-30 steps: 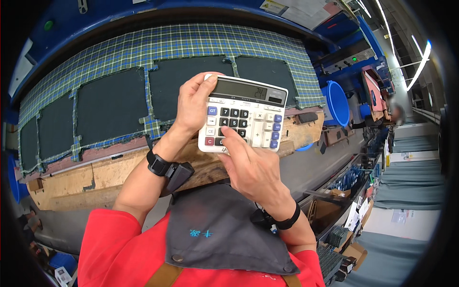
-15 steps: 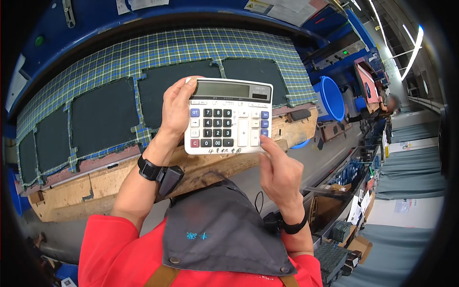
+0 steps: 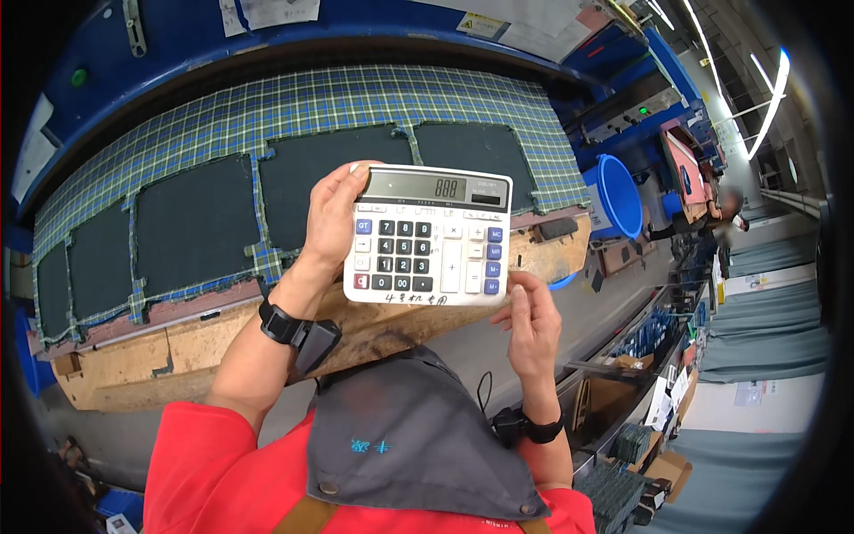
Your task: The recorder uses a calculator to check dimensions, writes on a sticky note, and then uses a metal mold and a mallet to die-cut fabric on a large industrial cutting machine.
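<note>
My left hand (image 3: 331,218) grips a white desk calculator (image 3: 454,267) by its left edge, thumb up by the display, holding it face up above the wooden bench (image 3: 196,343). My right hand (image 3: 527,316) is beside the calculator's lower right corner, fingers loosely bent and a little apart, with nothing visible in them. Behind the calculator lies blue and green plaid fabric (image 3: 205,120) with dark rectangular panels (image 3: 191,214) bordered by frayed plaid edges.
A blue machine frame (image 3: 356,36) runs behind the bench. At right are a blue tub (image 3: 618,198), a small dark block (image 3: 556,229) on the bench, a co-worker (image 3: 716,209) farther down, and racks with boxes (image 3: 667,472). A grey apron covers my front.
My right hand moved from the keys rightward to the calculator's corner and off the button it was touching. The calculator sits slightly lower, and its display reading has changed.
</note>
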Demonstrator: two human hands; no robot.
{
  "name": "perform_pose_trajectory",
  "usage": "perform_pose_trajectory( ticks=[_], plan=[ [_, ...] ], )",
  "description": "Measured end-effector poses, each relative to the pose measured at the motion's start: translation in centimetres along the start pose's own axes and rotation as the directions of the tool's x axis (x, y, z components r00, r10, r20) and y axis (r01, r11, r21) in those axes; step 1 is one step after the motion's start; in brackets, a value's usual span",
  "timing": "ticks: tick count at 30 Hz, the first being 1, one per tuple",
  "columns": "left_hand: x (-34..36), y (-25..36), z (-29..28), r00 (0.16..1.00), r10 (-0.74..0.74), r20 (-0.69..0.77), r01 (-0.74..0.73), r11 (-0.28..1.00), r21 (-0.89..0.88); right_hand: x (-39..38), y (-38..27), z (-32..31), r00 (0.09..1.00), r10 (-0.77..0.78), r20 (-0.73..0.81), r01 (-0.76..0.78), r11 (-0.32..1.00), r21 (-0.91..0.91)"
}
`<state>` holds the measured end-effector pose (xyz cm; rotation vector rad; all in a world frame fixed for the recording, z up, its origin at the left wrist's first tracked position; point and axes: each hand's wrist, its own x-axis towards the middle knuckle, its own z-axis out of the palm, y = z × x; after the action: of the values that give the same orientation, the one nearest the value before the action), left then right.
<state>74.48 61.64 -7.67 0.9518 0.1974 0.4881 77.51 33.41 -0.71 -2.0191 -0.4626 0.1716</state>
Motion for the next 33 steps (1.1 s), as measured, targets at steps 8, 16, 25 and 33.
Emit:
perform_pose_trajectory(
  ticks=[8, 16, 25, 33],
  plan=[
    [0.3, -0.4, -0.6, 1.000, 0.005, -0.014, -0.005, 1.000, 0.018, 0.5, 0.6, 0.3, 0.951, 0.108, 0.291, -0.194, 0.938, 0.286],
    [0.4, 0.0, -0.6, 0.999, 0.016, -0.031, -0.017, 0.999, -0.034, 1.1, 0.8, 0.7, 0.928, 0.127, 0.350, -0.294, 0.826, 0.481],
    [0.7, -0.2, -0.8, 0.998, 0.028, -0.063, -0.033, 0.996, -0.079, 1.9, 1.2, 1.0, 0.918, 0.092, 0.386, -0.324, 0.735, 0.595],
    [0.6, -0.8, -0.9, 0.995, 0.046, -0.087, -0.049, 0.998, -0.028, 2.3, 0.9, 1.1, 0.919, 0.116, 0.378, -0.347, 0.695, 0.630]
  ],
)
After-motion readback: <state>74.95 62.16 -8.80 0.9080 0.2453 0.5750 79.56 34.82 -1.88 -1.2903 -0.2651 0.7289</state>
